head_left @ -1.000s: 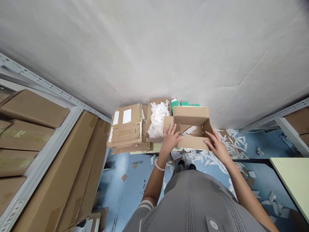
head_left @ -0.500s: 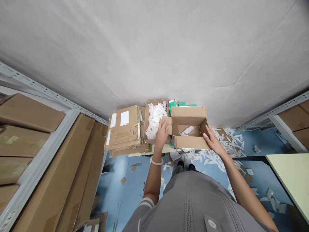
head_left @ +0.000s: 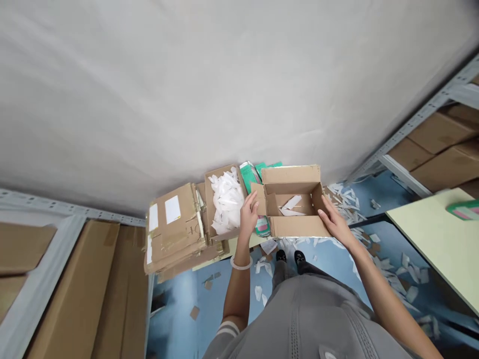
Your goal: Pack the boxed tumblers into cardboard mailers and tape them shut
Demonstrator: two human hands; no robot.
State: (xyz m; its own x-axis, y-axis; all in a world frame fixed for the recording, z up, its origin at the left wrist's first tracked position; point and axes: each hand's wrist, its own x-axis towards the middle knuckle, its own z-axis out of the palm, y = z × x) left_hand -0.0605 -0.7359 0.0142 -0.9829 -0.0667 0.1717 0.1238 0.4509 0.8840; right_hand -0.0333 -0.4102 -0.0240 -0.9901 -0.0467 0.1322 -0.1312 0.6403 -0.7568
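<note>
An open cardboard box point(head_left: 299, 227) with its flaps spread is held between my two hands. My left hand point(head_left: 248, 215) grips the small left flap. My right hand point(head_left: 334, 222) presses on the right side, with the fingers along the outer edge. A few white paper strips point(head_left: 291, 203) lie at the bottom of the box. Just to the left stands a second cardboard box point(head_left: 210, 183) filled with crumpled white paper point(head_left: 226, 199). Green packets point(head_left: 247, 174) are partly hidden behind and under the held box.
A stack of flattened cardboard point(head_left: 179, 214) sits at the left end of the pale table point(head_left: 224, 251). Shelves with cartons point(head_left: 430, 134) flank both sides. At right, another table point(head_left: 419, 229) bears a green-and-pink packet point(head_left: 464, 210). Paper scraps litter the blue floor point(head_left: 179, 304).
My view has turned to the right. The held box has moved right, away from the paper-filled box, uncovering more of the green packets. The strips inside it have shifted.
</note>
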